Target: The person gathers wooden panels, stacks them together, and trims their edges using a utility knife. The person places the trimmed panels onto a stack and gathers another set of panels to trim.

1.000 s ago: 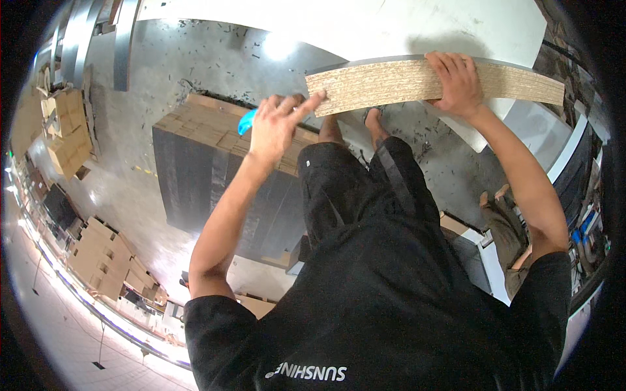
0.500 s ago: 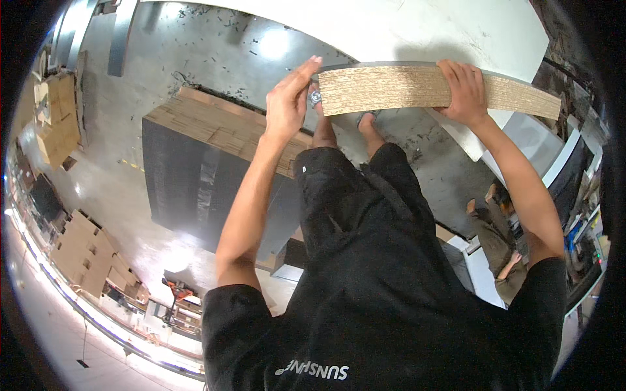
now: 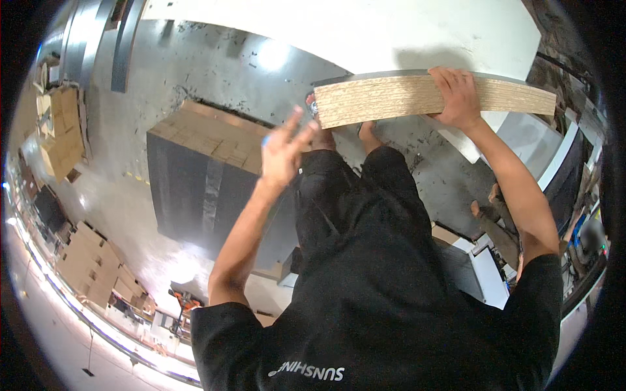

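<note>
A thick stack of particleboard strips point(image 3: 375, 103), with raw chip edges toward me and a dark top face, spans the space ahead of my legs. My right hand point(image 3: 458, 98) grips it right of its middle, fingers over the top edge and thumb hidden below. Off the stack's left end, my left hand point(image 3: 282, 155) is apart from it. Its fingers are spread and slightly blurred, and a small blue spot shows at its side. Behind the stack lies a large white panel point(image 3: 456, 32).
A large stack of dark-faced boards point(image 3: 182, 186) stands on the floor to my left. Cartons point(image 3: 59, 133) and dark strips point(image 3: 124, 52) lie farther left. At the right, another person's legs point(image 3: 493, 225) show near white panels. Dark scraps litter the grey floor point(image 3: 215, 49).
My left hand has come away from the stack's left end, back toward me, and its fingers have spread. My right hand still grips the stack, whose left end sits slightly lower in view.
</note>
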A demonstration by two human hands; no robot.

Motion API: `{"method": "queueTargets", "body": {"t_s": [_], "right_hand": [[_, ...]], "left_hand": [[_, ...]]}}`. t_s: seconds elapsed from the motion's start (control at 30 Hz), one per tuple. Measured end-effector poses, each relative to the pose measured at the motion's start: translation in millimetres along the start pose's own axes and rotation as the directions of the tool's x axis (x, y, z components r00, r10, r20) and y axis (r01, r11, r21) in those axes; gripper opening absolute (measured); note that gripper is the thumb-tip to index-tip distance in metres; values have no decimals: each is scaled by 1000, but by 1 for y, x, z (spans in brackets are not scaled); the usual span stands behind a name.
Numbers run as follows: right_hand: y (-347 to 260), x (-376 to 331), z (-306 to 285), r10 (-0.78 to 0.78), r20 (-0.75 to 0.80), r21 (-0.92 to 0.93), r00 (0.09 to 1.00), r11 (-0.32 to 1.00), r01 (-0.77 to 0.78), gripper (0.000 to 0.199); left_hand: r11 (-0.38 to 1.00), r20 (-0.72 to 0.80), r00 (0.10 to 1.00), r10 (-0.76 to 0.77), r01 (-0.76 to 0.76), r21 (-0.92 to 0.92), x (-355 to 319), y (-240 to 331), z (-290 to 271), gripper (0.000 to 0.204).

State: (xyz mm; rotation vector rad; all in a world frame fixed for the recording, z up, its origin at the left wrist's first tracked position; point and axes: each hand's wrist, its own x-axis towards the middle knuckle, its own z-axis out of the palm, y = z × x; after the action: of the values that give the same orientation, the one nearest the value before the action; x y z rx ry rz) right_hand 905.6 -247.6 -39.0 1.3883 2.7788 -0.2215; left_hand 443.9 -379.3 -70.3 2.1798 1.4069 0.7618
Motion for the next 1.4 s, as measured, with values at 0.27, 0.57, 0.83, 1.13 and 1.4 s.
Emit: {"method": "queueTargets", "body": {"t_s": [0.27, 0.57, 0.83, 1.13, 1.4], "right_hand": [[0, -2, -3, 21, -3, -18, 1000, 1000, -21, 102], [6, -13, -9, 3, -27, 114, 1000, 993, 0, 91], [-7, -4, -14, 19, 100, 37, 995, 999, -22, 98], [-12, -42, -26, 11, -8, 163, 1000, 987, -9, 99], [-76, -121, 22, 788, 576, 675, 218, -609, 417, 105]], "left_hand": [[932, 35, 968, 247, -248, 265, 255, -31, 14, 65], [928, 439, 895, -74, 223, -299, 112, 1, -12, 155], [935, 350, 907, -235, 309, -174, 77, -11, 20, 123], [935, 198, 966, -167, 219, -280, 54, 22, 19, 98], [958, 170, 973, -159, 193, -211, 54, 56, -18, 99]]}}
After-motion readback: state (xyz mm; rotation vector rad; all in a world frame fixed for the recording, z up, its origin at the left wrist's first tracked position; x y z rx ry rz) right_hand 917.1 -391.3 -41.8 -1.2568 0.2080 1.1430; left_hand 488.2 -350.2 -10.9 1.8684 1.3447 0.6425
